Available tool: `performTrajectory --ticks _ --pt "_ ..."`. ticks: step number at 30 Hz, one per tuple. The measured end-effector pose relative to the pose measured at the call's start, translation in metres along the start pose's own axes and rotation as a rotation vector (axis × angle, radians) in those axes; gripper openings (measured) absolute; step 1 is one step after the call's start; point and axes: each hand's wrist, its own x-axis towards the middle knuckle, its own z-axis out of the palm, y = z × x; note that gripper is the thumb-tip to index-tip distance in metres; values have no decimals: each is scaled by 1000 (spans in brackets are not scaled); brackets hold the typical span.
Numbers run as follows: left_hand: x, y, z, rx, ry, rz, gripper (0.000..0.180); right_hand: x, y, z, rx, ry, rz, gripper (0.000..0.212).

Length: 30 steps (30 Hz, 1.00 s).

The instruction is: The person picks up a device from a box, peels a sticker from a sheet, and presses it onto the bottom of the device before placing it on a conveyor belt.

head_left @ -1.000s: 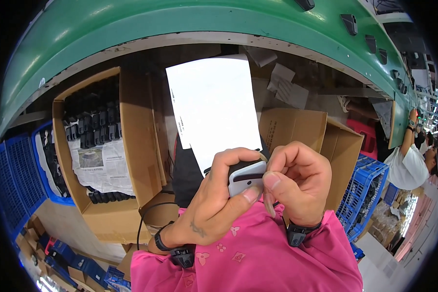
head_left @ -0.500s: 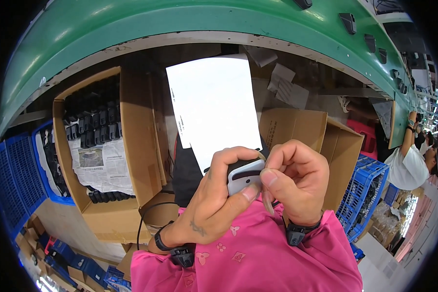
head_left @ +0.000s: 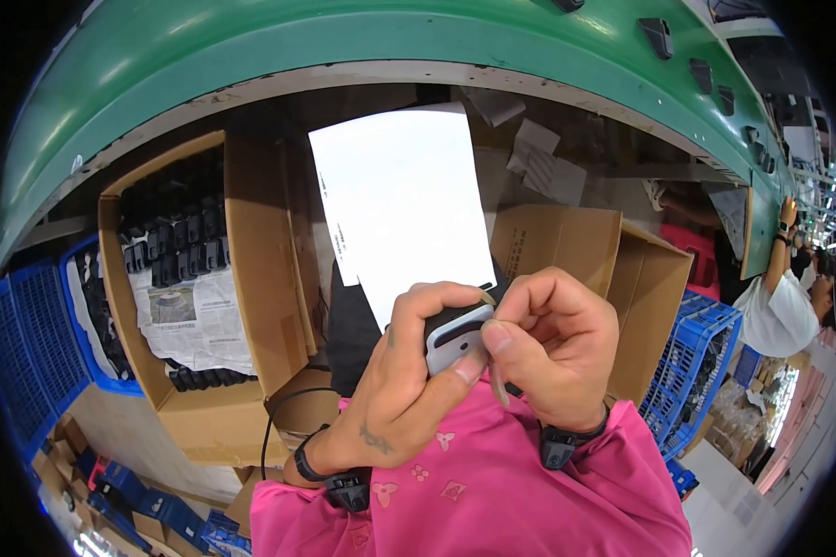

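Cardboard boxes (head_left: 251, 278) behind, left hand (head_left: 409, 390) fingers clamped on small white device (head_left: 457, 336), right hand (head_left: 553, 348) pinching its edge

Small white-grey device (head_left: 455, 336) between both hands

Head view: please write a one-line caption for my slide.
Both hands, left hand and right hand, hold a small white-and-black device beside open cardboard boxes.
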Motion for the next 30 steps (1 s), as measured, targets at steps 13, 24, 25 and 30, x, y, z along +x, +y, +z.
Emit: performTrajectory --ticks 13,24,25,30 --pt "3 -12 -1 24 59 119 40 9 6 3 17 29 1 12" --pt "16 -36 -3 -430 90 162 48 12 32 -24 -525 -272 -47 17" --pt "18 -40 -1 -409 133 202 49 14 31 -26 -527 -265 -45 17" --pt "21 -36 -30 -259 0 118 55 33 17 -39 -412 -243 -64 16"
